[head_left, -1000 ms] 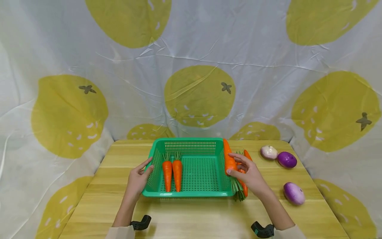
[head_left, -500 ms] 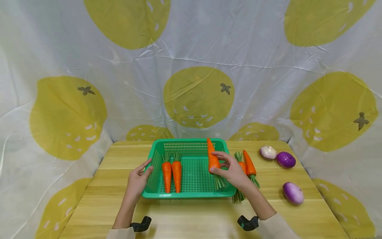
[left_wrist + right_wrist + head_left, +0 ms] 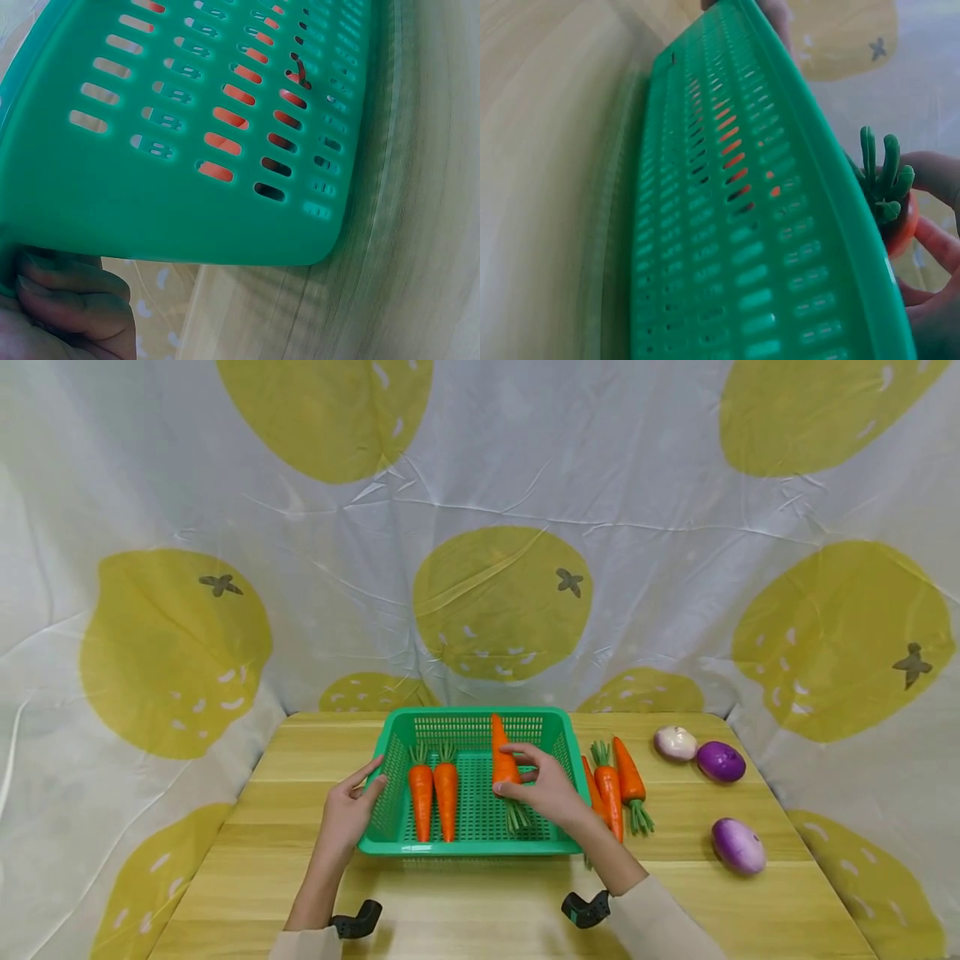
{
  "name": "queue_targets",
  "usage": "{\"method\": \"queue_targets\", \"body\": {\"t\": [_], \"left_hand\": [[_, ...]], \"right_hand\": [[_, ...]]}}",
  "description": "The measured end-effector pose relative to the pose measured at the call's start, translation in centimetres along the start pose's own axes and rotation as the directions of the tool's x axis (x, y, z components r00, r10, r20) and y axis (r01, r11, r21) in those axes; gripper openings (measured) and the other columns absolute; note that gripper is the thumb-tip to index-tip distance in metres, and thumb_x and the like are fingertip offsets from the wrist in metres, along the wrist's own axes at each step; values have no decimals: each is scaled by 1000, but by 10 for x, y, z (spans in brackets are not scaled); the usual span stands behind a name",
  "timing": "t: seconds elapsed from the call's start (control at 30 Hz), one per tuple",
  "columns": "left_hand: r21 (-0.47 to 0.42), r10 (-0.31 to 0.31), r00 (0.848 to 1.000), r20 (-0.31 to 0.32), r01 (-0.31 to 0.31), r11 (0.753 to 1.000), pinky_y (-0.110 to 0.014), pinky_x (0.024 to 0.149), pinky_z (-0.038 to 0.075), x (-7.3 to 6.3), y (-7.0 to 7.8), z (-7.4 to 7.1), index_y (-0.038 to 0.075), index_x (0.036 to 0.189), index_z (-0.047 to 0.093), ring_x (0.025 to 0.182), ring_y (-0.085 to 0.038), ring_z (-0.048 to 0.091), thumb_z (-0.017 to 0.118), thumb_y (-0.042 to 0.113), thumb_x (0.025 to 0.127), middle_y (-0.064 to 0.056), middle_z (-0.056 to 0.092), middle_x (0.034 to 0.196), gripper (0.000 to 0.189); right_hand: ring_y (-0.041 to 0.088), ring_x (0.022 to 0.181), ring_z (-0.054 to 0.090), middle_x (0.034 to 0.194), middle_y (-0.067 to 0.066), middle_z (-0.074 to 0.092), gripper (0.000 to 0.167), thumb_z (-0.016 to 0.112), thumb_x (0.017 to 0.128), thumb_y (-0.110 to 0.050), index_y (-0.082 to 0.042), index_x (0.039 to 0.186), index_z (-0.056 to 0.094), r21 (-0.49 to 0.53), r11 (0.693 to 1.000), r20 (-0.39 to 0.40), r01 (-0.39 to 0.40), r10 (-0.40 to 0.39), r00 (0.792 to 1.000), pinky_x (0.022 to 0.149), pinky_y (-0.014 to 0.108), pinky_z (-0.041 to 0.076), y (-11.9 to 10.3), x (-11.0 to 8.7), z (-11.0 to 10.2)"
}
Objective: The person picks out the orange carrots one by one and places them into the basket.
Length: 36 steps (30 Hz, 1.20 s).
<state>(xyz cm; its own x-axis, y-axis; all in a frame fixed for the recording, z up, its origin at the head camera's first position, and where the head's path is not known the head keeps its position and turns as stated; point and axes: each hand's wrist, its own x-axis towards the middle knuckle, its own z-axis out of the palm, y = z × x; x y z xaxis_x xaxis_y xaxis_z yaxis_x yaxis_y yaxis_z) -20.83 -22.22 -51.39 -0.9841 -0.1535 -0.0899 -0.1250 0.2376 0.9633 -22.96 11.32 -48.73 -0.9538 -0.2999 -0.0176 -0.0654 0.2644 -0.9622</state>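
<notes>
Two hands at a green basket, one carrying a carrot over it.

Head view: the right hand (image 3: 546,787) pinches a carrot (image 3: 504,758) just above the basket (image 3: 480,847) floor, right of two carrots (image 3: 433,789) lying inside; its grip sits near the leafy end, so the tip could tilt or slide loose and land across the pair. The left hand (image 3: 348,810) holds the basket's left wall, fingers curled over the rim; a tug could skid it on the tabletop (image 3: 247,868). Left wrist view: fingers (image 3: 71,300) curl under the green wall (image 3: 187,150), orange showing through its slots. Right wrist view: the carrot's green stalks (image 3: 885,180) rise past the rim, fingers (image 3: 930,247) wrapped around the orange body.
</notes>
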Motion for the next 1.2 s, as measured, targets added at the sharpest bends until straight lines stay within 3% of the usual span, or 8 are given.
{"method": "queue_targets", "body": {"t": [0.07, 0.33, 0.7, 0.97, 1.2], "left_hand": [[6, -1, 1000, -10, 1, 1000, -40, 60, 59, 3, -5, 0, 30, 148, 58, 70, -41, 70, 63, 32, 104, -26, 72, 80, 44], [8, 17, 1000, -11, -16, 1000, -36, 54, 55, 6, -8, 1, 31, 147, 59, 58, -37, 63, 64, 30, 104, -22, 64, 66, 43], [-12, 4, 1000, -12, -4, 1000, -40, 60, 59, 5, -8, 2, 31, 147, 59, 70, -46, 69, 65, 33, 103, -30, 72, 85, 44], [-36, 15, 1000, -5, -15, 999, -38, 57, 58, 5, -6, 0, 28, 147, 60, 61, -34, 67, 66, 32, 103, -20, 71, 74, 45], [-44, 2, 1000, -2, -2, 999, -43, 65, 62, 4, -6, 0, 26, 149, 58, 78, -40, 75, 66, 35, 103, -25, 77, 96, 48]], "right_hand": [[32, 108, 63, 147, 18, 54, 60, 84, 89, -24, -24, 144, 59, -1, 1000, 3, 2, -2, 1000, 78, 38, 58, 1, 5, 5], [27, 103, 67, 137, 17, 59, 60, 83, 89, -23, -24, 144, 58, -13, 1000, 23, -13, 14, 1000, 77, 38, 59, 3, 21, 20], [26, 102, 69, 132, 16, 60, 59, 83, 89, -25, -22, 141, 56, -104, 995, 68, -6, 13, 998, 78, 37, 60, 13, 31, 36], [31, 106, 70, 132, 19, 61, 60, 84, 88, -26, -18, 141, 56, -152, 988, 111, -15, 32, 993, 79, 39, 59, 12, 31, 46], [34, 108, 70, 133, 22, 59, 58, 82, 90, -27, -17, 141, 56, -201, 979, 124, -30, 55, 991, 80, 43, 58, 16, 31, 51]]}}
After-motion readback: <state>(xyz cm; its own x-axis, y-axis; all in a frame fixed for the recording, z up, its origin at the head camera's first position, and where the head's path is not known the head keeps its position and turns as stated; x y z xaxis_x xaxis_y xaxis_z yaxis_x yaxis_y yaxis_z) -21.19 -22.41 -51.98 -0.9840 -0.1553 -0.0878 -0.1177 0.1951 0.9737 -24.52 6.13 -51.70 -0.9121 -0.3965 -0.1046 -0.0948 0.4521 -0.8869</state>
